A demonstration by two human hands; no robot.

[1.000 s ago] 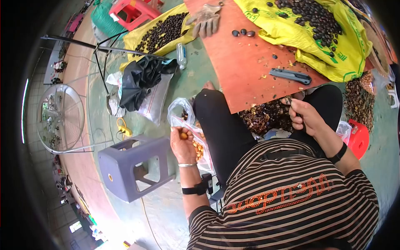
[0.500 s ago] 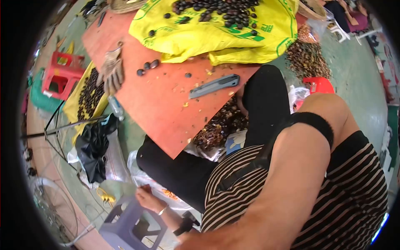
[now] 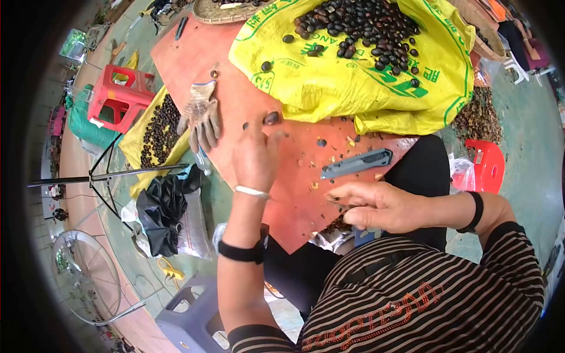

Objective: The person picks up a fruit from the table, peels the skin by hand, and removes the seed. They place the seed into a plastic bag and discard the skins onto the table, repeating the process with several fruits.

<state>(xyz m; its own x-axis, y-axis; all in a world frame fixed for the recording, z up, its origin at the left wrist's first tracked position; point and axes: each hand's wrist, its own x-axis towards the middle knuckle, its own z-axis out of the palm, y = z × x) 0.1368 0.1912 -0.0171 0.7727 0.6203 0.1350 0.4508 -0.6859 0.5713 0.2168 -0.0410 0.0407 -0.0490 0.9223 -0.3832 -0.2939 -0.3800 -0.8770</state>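
Note:
My left hand (image 3: 256, 156) reaches over the orange-red tabletop (image 3: 288, 217), its slightly blurred fingers apart. By its fingertips lies a dark brown nut (image 3: 271, 118), with another smaller dark piece to the left. My right hand (image 3: 382, 206) hovers by the table's near right edge, fingers stretched out leftward with the thumb below; nothing can be made out in it. Just above that hand, a grey utility knife (image 3: 356, 163) rests on the table among shell crumbs. Left of my left hand is a soiled work glove (image 3: 203, 115). Many dark nuts (image 3: 365, 35) lie on a yellow sack (image 3: 318, 94).
A red stool (image 3: 120, 97) and a second yellow sack with nuts (image 3: 159, 132) stand left. A black bag (image 3: 162, 206), thin metal legs and a fan (image 3: 88, 276) are lower left. A grey stool (image 3: 191, 312) sits beside me. On the right are a red stool (image 3: 485, 167) and a shell heap (image 3: 482, 115).
My left hand has risen from beside the grey stool to the nuts on the table. My right arm has swung back from across my body, bringing its hand near the knife. The view has shifted.

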